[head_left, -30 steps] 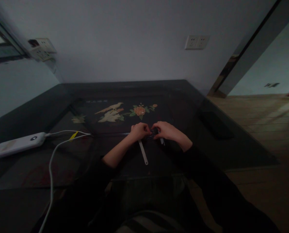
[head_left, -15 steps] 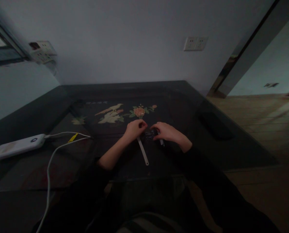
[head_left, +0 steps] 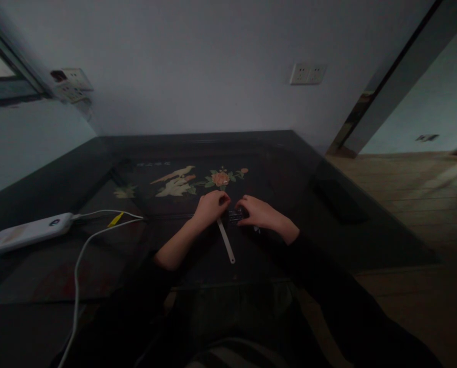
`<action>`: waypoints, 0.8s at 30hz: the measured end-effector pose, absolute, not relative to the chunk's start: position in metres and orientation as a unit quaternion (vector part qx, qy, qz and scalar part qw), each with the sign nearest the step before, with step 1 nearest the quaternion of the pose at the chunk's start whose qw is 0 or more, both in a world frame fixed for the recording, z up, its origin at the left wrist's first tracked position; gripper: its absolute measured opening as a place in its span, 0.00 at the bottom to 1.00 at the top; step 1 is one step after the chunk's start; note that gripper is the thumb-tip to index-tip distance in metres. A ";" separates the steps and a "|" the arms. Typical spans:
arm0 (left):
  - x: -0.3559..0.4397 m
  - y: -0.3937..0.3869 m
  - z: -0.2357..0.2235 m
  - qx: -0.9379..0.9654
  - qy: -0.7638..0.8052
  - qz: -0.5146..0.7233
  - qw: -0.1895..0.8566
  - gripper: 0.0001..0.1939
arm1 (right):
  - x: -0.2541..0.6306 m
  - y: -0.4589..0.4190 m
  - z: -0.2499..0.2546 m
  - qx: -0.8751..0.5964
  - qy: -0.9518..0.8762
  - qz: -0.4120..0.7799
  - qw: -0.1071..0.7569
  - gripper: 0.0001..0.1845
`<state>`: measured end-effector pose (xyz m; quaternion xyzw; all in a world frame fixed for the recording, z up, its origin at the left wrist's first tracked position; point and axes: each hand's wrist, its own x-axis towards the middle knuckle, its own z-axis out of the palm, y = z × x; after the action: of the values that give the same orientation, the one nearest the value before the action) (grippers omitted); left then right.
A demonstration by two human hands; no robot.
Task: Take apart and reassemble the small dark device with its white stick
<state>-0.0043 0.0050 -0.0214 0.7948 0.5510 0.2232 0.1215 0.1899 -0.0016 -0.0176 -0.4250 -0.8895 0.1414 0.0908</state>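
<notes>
My left hand (head_left: 212, 207) is closed in a pinch above the dark tabletop, and whatever its fingertips hold is too small to make out. From beneath it a narrow pale strip (head_left: 226, 241) with a small hole at its near end slants toward me. Across a short gap, my right hand (head_left: 257, 211) curls its fingers over a small dark, shiny object (head_left: 234, 215) lying between the two hands. That object's kind is unclear in the dim light, and the fingers cover part of it. A small pale piece (head_left: 256, 230) peeks out below my right palm.
A white power bank (head_left: 31, 232) lies at the left with a white cable (head_left: 77, 276) running toward me; a yellow tag (head_left: 115, 220) is on the cable. A dark flat object (head_left: 339, 200) rests at the right. Bird-and-flower decoration (head_left: 220, 179) marks the dark table (head_left: 282, 168), which meets the wall.
My right hand has shifted slightly left, its fingers closer over the dark object, and less of the pale piece under it shows. My left hand stays nearly in place, still pinched.
</notes>
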 end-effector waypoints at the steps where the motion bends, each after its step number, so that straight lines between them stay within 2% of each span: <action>1: -0.005 0.006 -0.022 0.797 0.547 0.227 0.119 0.08 | 0.189 -0.002 -0.018 -0.422 -0.891 0.138 0.094 0.21; 7: -0.005 0.008 -0.021 0.797 0.512 0.300 0.112 0.07 | 0.194 0.000 -0.012 -0.412 -0.894 0.123 0.128 0.21; 12: -0.001 0.004 -0.015 0.785 0.492 0.362 0.105 0.09 | 0.224 0.011 -0.001 -0.399 -0.880 0.151 0.211 0.20; 15: 0.003 -0.001 -0.015 0.802 0.473 0.349 0.109 0.08 | 0.258 0.016 -0.005 -0.419 -0.862 0.165 0.231 0.18; 24: 0.019 -0.018 -0.019 0.859 0.438 0.238 0.119 0.09 | 0.336 0.006 -0.025 -0.516 -0.807 0.212 0.193 0.20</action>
<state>0.0194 -0.0182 -0.0190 0.8586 0.4382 0.2378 0.1195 0.3365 0.0059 -0.0247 -0.5163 -0.8068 0.2124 0.1932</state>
